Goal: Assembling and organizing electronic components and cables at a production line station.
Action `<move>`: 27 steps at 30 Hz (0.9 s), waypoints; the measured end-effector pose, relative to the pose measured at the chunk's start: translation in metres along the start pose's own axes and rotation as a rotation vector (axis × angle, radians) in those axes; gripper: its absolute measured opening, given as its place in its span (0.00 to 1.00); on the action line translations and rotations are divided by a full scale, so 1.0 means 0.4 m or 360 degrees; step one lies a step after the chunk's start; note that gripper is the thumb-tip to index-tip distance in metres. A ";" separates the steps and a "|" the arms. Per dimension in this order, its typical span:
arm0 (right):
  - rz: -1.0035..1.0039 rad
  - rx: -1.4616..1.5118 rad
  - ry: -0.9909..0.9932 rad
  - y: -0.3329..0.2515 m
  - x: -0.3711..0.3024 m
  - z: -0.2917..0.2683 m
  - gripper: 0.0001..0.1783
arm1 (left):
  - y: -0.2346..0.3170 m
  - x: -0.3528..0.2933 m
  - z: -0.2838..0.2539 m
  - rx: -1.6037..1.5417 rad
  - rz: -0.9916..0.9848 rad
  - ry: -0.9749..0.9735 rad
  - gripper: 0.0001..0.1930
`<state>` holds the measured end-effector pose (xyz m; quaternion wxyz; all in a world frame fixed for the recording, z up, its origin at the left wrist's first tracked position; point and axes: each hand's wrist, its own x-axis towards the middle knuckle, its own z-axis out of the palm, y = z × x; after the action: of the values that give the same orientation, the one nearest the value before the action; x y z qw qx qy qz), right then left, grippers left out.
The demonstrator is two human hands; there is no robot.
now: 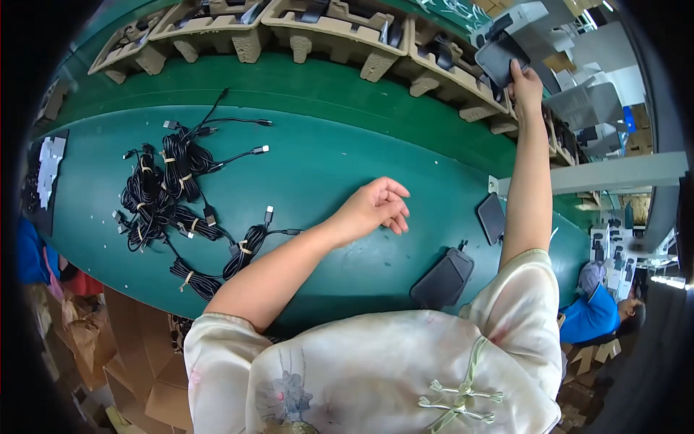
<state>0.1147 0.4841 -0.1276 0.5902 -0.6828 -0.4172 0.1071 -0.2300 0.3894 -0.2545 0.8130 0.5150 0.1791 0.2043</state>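
Note:
At the upper right, my right hand (526, 87) reaches out and grips a dark flat rectangular device (500, 59) by its near edge, thumb on top. It is held above the row of moulded trays. My left hand (376, 210) hovers over the middle of the green table (347, 159), fingers loosely curled and apart, with nothing visible in them. Left of that hand lies a pile of black cable bundles (173, 188) tied with pale bands. Between my body and right arm rests a dark flat device (444, 278) with a short cable end; a smaller one (491, 218) lies beside my forearm.
Moulded cardboard trays (340, 32) holding dark parts line the table's far side. A grey metal bar (614, 170) crosses at the right, near white boxes (622, 79). A person in blue (593, 318) is at the far right. Open cardboard boxes (144, 354) stand below left.

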 end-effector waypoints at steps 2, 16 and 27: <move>0.0054 -0.0018 -0.0039 0.031 0.039 -0.003 0.19 | -0.003 -0.003 -0.002 0.0007 -0.0001 0.0021 0.12; -0.0641 -0.1475 0.0225 0.101 0.039 0.072 0.18 | -0.003 0.013 0.008 -0.0116 0.0028 -0.0012 0.11; -0.1708 -0.0450 -0.1078 -0.301 -0.542 0.376 0.09 | -0.032 0.024 0.010 -0.0114 0.0027 0.0041 0.10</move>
<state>-0.1711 0.4355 -0.1371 0.3020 -0.3790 -0.8733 -0.0493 -0.2179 0.3863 -0.2653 0.8269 0.4842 0.1778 0.2240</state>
